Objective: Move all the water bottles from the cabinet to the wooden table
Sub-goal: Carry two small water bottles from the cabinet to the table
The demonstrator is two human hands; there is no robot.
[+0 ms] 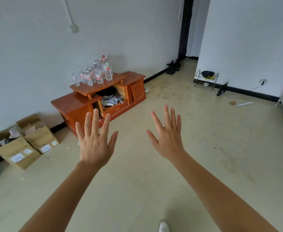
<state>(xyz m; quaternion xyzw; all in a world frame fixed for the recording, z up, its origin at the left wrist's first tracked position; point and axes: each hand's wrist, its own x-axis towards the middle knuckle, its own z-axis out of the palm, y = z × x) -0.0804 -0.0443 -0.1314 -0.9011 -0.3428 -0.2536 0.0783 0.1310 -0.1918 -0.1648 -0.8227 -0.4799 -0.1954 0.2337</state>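
Reaching forward with fingers spread, the left hand [94,143] and right hand [168,138] hold nothing above the floor [171,164]. Beyond them, the water bottles [95,72] stand clustered on the raised top shelf of the orange wooden cabinet [137,91] against the wall.

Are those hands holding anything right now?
No. The left hand and right hand are empty, fingers spread; the bottles stand on the cabinet.
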